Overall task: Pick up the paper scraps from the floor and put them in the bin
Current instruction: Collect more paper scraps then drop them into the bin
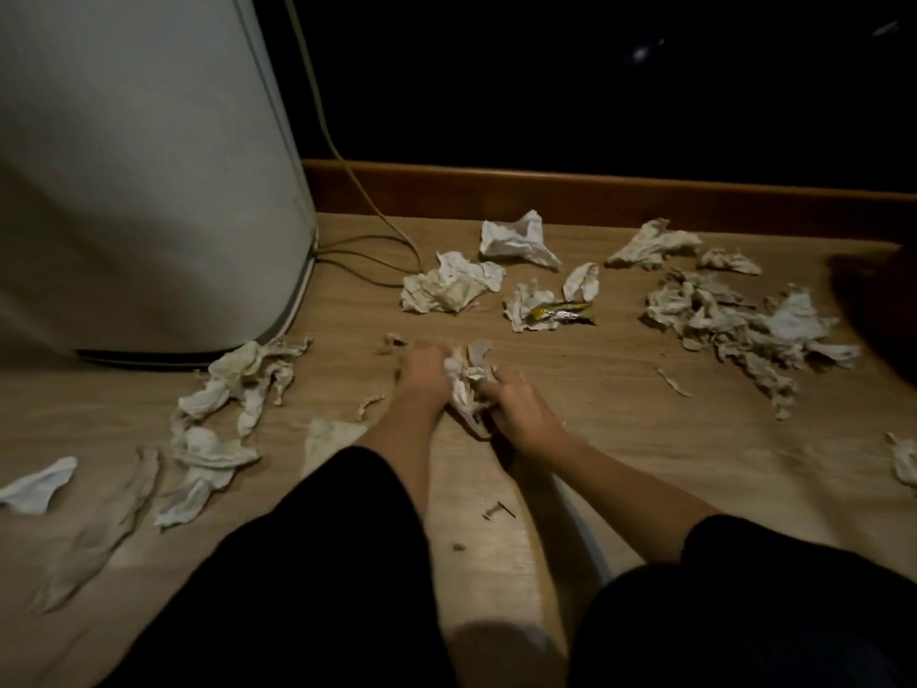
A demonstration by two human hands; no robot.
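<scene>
Head view: both hands meet low over the wooden floor (570, 389), and a crumpled wad of paper (469, 384) sits between them. The left hand (422, 369) presses against the wad's left side; whether its grip is closed I cannot tell, as the hand is blurred. The right hand (516, 409) has its grip clamped on the wad from the right. Beyond the hands lie loose paper scraps (449, 283), some around a yellow wrapper (563, 310). More scraps lie left of the left hand, near a pale rounded container (149, 191).
</scene>
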